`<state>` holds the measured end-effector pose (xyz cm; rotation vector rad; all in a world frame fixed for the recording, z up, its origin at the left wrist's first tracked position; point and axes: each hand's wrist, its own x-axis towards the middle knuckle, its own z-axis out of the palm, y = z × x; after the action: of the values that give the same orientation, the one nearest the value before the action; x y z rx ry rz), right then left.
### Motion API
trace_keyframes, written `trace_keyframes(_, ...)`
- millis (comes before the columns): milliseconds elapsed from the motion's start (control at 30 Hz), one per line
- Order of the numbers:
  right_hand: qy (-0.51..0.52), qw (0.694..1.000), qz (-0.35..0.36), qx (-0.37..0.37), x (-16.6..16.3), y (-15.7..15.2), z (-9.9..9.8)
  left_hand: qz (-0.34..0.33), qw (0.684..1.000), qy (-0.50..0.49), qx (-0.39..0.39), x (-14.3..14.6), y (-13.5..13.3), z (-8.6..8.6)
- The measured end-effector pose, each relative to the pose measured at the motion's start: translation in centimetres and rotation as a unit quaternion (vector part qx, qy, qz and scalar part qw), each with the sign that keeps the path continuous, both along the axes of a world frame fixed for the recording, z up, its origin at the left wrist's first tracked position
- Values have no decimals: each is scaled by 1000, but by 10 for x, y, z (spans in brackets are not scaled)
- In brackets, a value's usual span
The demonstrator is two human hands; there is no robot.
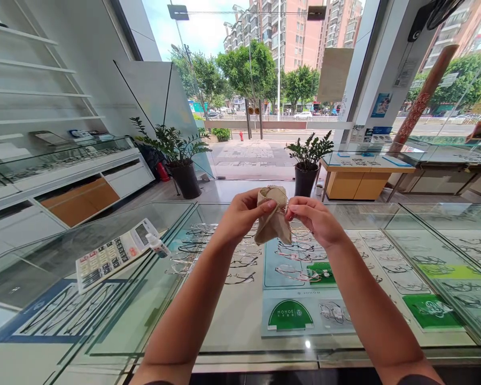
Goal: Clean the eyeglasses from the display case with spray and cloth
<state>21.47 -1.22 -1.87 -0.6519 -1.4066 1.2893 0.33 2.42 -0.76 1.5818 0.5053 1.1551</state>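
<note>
item: tan cloth (278, 225), soft, bunched and folded, with loose corners drooping. held up in front, above the glass counter (226, 318), clear of the surface.

left hand (242, 214): closed around the cloth from its left side, with thumb laid flat across the front and fingers curled behind. reached from a long, nearly straight forearm, slanted forward and inward from the lower edge of view.

right hand (315, 218): drawn into a narrow pinch, thumb against forefinger, at the right edge of the cloth, with remaining fingers bent inward. too small to tell what, if anything, between the fingertips. level with the left hand, and joined to a forearm slanted inward from the lower right.

below the hands, inside the counter: rows of eyeglasses (242, 278); green half-round card (291, 315), near the front.

left of the forearms, on the counter: pale calculator (106, 256), set at a slant; small white bottle (157, 245), lying at its display end.

beyond the counter: two potted plants (186, 179).
</note>
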Motion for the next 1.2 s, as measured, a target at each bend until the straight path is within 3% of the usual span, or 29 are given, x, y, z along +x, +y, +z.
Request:
trace_keyframes(267, 23, 1000, -6, -5, 0, 2, -2, 3, 997, -39, -63, 5, -3, -1)
trace_keyframes(500, 33, 999, 6, -26, -2, 5, -7, 26, 996, -52, -67, 16, -8, -4)
trace_keyframes(767, 17, 999, 34, -19, -7, 2, -7, 101, 990, -87, -50, 29, -17, -9)
trace_keyframes(1033, 1, 998, 65, -5, -14, -1, -10, 221, 970, -92, 39, 34, -18, -16)
trace_keyframes(1100, -3, 999, 46, 1, -12, -2, -8, 201, 975, -82, 36, 29, -16, -13)
trace_keyframes(1200, -2, 1000, 17, 2, -5, -3, -3, 122, 991, -46, 34, 18, -13, -5)
